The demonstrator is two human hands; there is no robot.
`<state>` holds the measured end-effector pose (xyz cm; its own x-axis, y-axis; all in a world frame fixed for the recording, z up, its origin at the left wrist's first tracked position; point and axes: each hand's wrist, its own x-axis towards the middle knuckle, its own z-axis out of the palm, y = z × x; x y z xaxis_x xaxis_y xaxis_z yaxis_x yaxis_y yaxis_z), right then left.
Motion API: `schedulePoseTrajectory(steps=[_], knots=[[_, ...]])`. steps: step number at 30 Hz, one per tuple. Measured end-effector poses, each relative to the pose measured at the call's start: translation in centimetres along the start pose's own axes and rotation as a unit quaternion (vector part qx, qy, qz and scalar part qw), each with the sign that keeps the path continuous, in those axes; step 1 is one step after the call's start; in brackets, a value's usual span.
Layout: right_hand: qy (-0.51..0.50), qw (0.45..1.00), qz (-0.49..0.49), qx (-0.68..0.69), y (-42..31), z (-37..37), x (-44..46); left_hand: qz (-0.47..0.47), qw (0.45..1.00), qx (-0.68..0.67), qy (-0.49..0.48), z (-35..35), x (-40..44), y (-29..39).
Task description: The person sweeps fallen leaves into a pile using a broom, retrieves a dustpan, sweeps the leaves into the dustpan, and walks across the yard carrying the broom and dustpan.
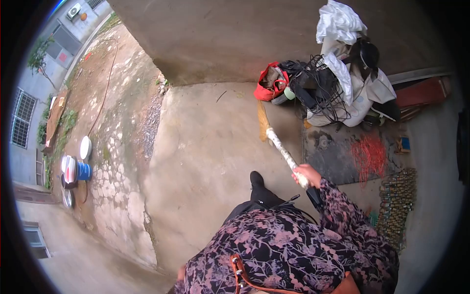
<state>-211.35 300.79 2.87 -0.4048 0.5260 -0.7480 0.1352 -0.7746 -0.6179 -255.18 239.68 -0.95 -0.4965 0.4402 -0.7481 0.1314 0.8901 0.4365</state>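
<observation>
My right hand (308, 175) is closed round the pale, mottled handle of a broom (283, 149). The broom slants away to the upper left, and its straw-coloured bristles (263, 119) are on the concrete floor just below a red bag (270, 82). Only a small part of my left hand (181, 273) shows at the bottom, beside my flowered top; its fingers are hidden.
Against the wall lies a heap of white sacks (360, 100), with a tangle of black cables (323, 93). Red strands (369, 154) lie on a dark mat (325, 159). A blue bucket (84, 171) and basins stand in the yard at left, past the concrete's edge.
</observation>
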Motion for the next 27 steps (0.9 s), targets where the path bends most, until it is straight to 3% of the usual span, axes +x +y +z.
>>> schedulePoseTrajectory(steps=[3,7,11,13,14,15,18,21,23,25,27], knots=[[0.009,1.0,-0.013,0.006,-8.4,4.7,9.2,-0.115,0.99,-0.082,0.0,-2.4,-1.2,6.3],[0.041,0.999,-0.01,0.002,-17.2,10.0,21.8,-0.201,0.959,-0.195,0.043,-8.1,0.1,14.8],[0.071,0.997,-0.011,-0.001,-19.1,14.7,35.8,-0.257,0.934,-0.238,0.064,-12.8,4.0,18.6],[0.128,0.988,0.024,0.078,-18.9,18.0,42.9,-0.284,0.927,-0.239,0.061,-15.4,6.7,19.4],[0.094,0.982,0.043,0.16,-18.9,19.4,46.9,-0.291,0.925,-0.236,0.054,-17.0,8.4,19.8],[0.097,0.982,0.042,0.154,-20.5,22.4,49.8,-0.299,0.924,-0.233,0.051,-18.7,10.0,20.4],[0.073,0.986,0.06,0.14,-21.6,31.8,55.1,-0.294,0.928,-0.225,0.046,-26.5,13.7,21.8],[0.044,0.994,0.096,0.039,-22.4,41.5,57.9,-0.223,0.944,-0.238,0.056,-36.3,18.5,23.8],[0.019,0.998,0.062,0.013,-24.7,47.1,59.0,-0.165,0.941,-0.287,0.073,-42.8,24.3,26.7],[-0.011,0.997,0.071,-0.006,-27.1,51.8,59.4,-0.217,0.928,-0.282,0.11,-47.8,31.2,28.9],[-0.044,0.996,0.081,-0.022,-30.1,55.0,59.9,-0.156,0.949,-0.247,0.121,-52.5,38.1,32.8]])
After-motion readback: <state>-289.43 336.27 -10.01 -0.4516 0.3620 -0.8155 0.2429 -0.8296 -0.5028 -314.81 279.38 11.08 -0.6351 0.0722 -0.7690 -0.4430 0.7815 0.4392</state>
